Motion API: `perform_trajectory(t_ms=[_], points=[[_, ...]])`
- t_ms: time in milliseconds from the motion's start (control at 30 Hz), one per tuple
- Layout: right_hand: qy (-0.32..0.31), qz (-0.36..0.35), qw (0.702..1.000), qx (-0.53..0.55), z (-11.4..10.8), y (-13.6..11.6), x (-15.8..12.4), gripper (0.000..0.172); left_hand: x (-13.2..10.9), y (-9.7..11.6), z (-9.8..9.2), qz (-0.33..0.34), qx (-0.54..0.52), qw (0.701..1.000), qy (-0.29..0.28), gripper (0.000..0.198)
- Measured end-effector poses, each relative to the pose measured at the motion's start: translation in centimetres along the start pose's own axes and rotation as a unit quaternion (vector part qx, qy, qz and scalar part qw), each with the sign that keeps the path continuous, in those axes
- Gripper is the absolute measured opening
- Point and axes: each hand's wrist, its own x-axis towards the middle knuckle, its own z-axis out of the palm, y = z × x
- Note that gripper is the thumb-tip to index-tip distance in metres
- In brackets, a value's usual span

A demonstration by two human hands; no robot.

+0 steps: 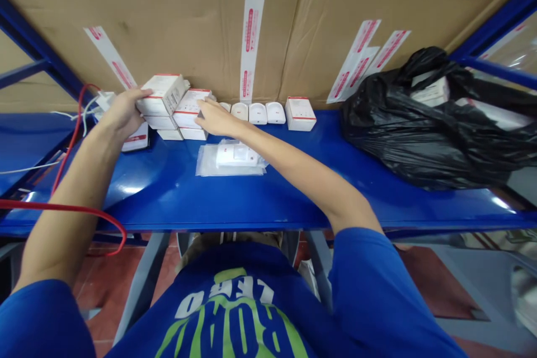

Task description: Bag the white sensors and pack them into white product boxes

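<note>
My left hand [125, 112] grips the upper white box [161, 92] of the left stack, its fingers against the box's left side. My right hand [215, 116] is closed on the top white box [188, 105] of the stack beside it, at that box's right end. Lower boxes [169, 134] sit under both. In front of the stacks, a white plastic device [237, 154] lies on clear plastic bags [205, 163]. Several white rounded devices [257, 113] stand in a row behind my right wrist, and my arm partly hides them.
A single white box [300, 113] stands right of the row. A black plastic bag [390, 128] with boxes in it fills the right of the blue shelf [293, 190]. A red cable [75, 208] crosses my left forearm. Cardboard [168, 17] backs the shelf.
</note>
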Motion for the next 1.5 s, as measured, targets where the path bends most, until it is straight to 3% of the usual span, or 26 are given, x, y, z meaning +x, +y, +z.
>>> perform_trajectory(t_ms=[100,200,367,500,567,633,667,733,767,900,1000,1100,1233,1300,1400,1500], points=[[-0.006,-0.008,1.000,0.009,0.0,0.4,0.5,0.042,0.3,0.2,0.7,-0.118,-0.151,0.981,-0.009,0.063],[-0.003,-0.020,1.000,0.023,-0.5,0.9,-0.8,0.048,0.4,-0.3,1.0,-0.138,-0.202,0.969,0.024,0.067],[0.004,-0.058,0.998,-0.012,-2.4,1.0,-5.3,0.048,0.7,-1.9,0.9,-0.164,-0.156,0.972,0.055,0.080],[-0.035,-0.049,0.996,-0.064,-3.3,1.1,-9.7,0.054,0.4,-1.8,0.7,-0.186,-0.122,0.969,0.111,0.072],[-0.064,-0.041,0.994,-0.079,-3.2,1.7,-11.6,0.065,-0.3,-0.9,0.6,-0.132,-0.098,0.970,0.177,0.063],[-0.092,-0.024,0.992,-0.088,-2.8,2.4,-12.9,0.076,-1.3,0.6,0.7,-0.014,-0.027,0.961,0.274,0.053],[-0.102,-0.013,0.991,-0.089,-2.5,2.8,-13.2,0.079,-1.9,1.5,0.9,0.060,0.021,0.943,0.328,0.049],[-0.115,0.001,0.990,-0.085,-2.0,3.6,-13.4,0.075,-3.1,3.8,1.6,0.184,0.090,0.906,0.369,0.041],[-0.118,0.001,0.990,-0.079,-1.8,3.9,-13.3,0.072,-3.7,4.9,2.2,0.232,0.115,0.896,0.361,0.037],[-0.100,-0.021,0.994,-0.027,-0.7,4.4,-12.6,0.067,-5.5,8.2,5.4,0.305,0.117,0.922,0.209,0.026],[-0.067,-0.026,0.997,0.029,0.3,4.3,-12.6,0.068,-6.4,9.1,7.7,0.291,0.091,0.946,0.109,0.032],[-0.010,-0.018,0.996,0.087,0.3,4.5,-13.1,0.066,-7.2,9.1,9.2,0.272,0.072,0.959,-0.035,0.043],[0.131,0.062,0.978,0.149,-2.1,5.7,-14.2,0.022,-8.2,8.8,10.3,0.262,0.095,0.940,-0.196,0.071],[0.086,0.108,0.972,0.193,-3.3,6.3,-14.7,0.015,-8.4,8.6,10.7,0.240,0.119,0.935,-0.231,0.074],[-0.048,0.116,0.958,0.258,-4.1,6.7,-15.1,0.013,-8.6,8.5,10.9,0.220,0.123,0.938,-0.238,0.069],[-0.074,0.090,0.950,0.289,-3.7,6.5,-15.1,0.014,-8.5,8.3,10.7,0.213,0.094,0.947,-0.220,0.069]])
